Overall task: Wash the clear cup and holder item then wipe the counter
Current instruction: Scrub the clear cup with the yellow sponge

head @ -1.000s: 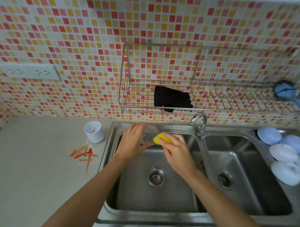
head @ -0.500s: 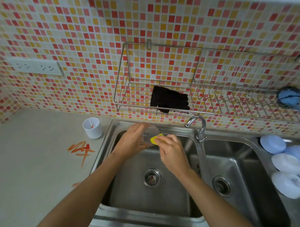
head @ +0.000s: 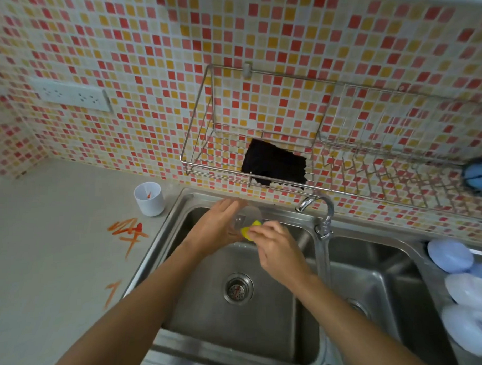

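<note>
Hands meet over the left basin of a double steel sink (head: 161,234), above its drain (head: 239,288). The left hand (head: 219,228) wraps around the clear cup (head: 247,216), fingers reaching over its far side so the cup lies tilted with its mouth turned toward the right. The right hand (head: 277,247) pinches a yellow sponge (head: 249,230) in its curled fingers and presses it at the cup's rim; how deep the sponge sits inside cannot be told, since the fingers cover most of it. On the grey counter (head: 40,271), just left of the sink's back corner, stands the white holder (head: 149,198), upright, with a divider inside and an orange-red smear on its inner wall. In front of it orange-red streaks (head: 129,230) mark the counter, and a second, smaller streak (head: 112,291) lies nearer the camera beside the sink edge. A chrome tap (head: 319,212) rises from the ledge between the two basins, its spout pointing left toward the hands. On the mosaic tile wall hangs a wire rack (head: 197,142) holding a black cloth (head: 274,164), and farther right a blue round object (head: 479,175) sits at the rack's end. White and pale blue bowls (head: 450,255) lie overlapping on the ledge right of the right basin. A white double socket (head: 73,96) sits on the wall at left.
</note>
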A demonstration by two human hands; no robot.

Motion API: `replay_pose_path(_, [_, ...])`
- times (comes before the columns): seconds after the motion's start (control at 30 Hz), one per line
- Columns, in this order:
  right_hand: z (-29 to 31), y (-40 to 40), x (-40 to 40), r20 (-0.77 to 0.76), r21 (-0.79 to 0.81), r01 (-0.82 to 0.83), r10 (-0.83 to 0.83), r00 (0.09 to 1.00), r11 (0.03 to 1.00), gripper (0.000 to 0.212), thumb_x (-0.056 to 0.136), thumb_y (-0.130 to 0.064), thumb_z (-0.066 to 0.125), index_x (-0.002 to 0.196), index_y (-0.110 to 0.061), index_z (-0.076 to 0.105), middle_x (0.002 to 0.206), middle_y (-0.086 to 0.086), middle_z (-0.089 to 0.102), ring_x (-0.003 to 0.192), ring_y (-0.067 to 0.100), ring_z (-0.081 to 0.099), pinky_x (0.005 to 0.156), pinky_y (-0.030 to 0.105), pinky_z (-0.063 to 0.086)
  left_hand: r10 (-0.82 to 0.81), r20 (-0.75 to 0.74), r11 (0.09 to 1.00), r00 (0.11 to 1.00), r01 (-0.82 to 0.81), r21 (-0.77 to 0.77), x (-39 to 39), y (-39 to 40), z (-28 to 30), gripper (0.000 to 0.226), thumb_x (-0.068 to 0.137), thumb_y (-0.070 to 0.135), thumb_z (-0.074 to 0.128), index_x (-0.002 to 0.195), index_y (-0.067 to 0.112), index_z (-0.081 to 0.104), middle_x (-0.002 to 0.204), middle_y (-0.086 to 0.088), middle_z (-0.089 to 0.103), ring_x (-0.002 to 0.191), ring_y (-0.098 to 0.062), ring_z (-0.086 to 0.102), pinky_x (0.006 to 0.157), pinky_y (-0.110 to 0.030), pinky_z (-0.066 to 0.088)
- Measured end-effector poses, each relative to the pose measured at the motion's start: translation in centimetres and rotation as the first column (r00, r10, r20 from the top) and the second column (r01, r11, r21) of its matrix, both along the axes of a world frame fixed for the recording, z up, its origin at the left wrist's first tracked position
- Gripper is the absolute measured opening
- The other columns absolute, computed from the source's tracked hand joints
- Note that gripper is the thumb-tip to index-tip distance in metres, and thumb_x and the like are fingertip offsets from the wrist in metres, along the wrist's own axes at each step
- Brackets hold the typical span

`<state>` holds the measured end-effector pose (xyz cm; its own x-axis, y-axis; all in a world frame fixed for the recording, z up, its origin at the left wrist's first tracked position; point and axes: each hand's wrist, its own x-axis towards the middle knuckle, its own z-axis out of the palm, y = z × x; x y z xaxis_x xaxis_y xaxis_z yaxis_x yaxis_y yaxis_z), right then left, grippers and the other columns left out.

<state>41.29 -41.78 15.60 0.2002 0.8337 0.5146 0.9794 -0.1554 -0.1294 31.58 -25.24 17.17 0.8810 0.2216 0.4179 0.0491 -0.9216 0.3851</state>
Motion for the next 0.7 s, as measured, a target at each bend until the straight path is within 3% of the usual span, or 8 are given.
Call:
replay_pose_path(0.1, [0.1,0.0,2.4,0.03,0.019,0.036,-0.037,0.999,0.999,0.042,0.069,0.004,0.073,0.108,-0.013,0.073,0.112,0.0,0.07,0.101,0.024,0.056,0.079,0.043,0.054,0.016,0.023,1.0,1.0,-0.016,-0.018,0.4,-0.3,0.2,0.067,0.072,0.039,0.08,0.127,0.015,0.052,0.124,0.0,0.059,0.112,-0.015,0.052,0.089,-0.02,0.042])
replay_pose_path(0.2, [-0.7,-0.3,1.6,0.099,-0.016,-0.085,0.086,0.991,0.996,0.039,0.074,-0.001,0.068,0.111,-0.012,0.072,0.114,0.001,0.068,0.106,0.022,0.054,0.086,0.039,0.051,-0.014,-0.012,1.0,1.0,0.014,-0.026,0.2,-0.3,0.1,0.068,0.073,0.036,0.08,0.13,0.016,0.049,0.126,0.0,0.057,0.114,-0.016,0.052,0.091,-0.022,0.043])
replay_pose_path(0.4, [-0.6,-0.3,2.3,0.226,0.017,-0.139,0.131,0.965,0.99,0.016,0.096,-0.01,0.054,0.098,-0.013,0.07,0.099,0.0,0.068,0.095,0.021,0.058,0.09,0.033,0.049,-0.041,-0.054,0.993,0.998,0.034,-0.115,-0.3,-0.7,0.2,0.07,0.076,0.033,0.077,0.135,0.018,0.043,0.132,0.001,0.053,0.117,-0.011,0.049,0.09,-0.016,0.038])
replay_pose_path(0.53, [0.2,-0.1,2.1,0.204,0.057,-0.123,0.11,0.973,0.991,0.019,0.101,-0.013,0.05,0.095,-0.008,0.068,0.097,0.002,0.066,0.094,0.023,0.057,0.086,0.035,0.05,-0.029,-0.067,0.979,0.997,0.014,-0.204,-0.3,-0.4,0.2,0.084,0.076,0.03,0.077,0.144,0.021,0.031,0.143,0.002,0.045,0.131,-0.013,0.042,0.105,-0.027,0.039])
replay_pose_path(0.7, [1.5,0.7,0.8,0.102,0.165,-0.054,0.038,0.994,0.985,0.025,0.101,-0.016,0.048,0.097,-0.006,0.07,0.099,0.003,0.069,0.093,0.022,0.059,0.089,0.03,0.05,0.073,-0.001,0.967,0.997,-0.071,-0.245,0.0,-1.1,-1.0,0.1,0.069,0.038,0.083,0.146,0.015,0.024,0.147,-0.003,0.031,0.136,-0.014,0.031,0.112,-0.027,0.031])
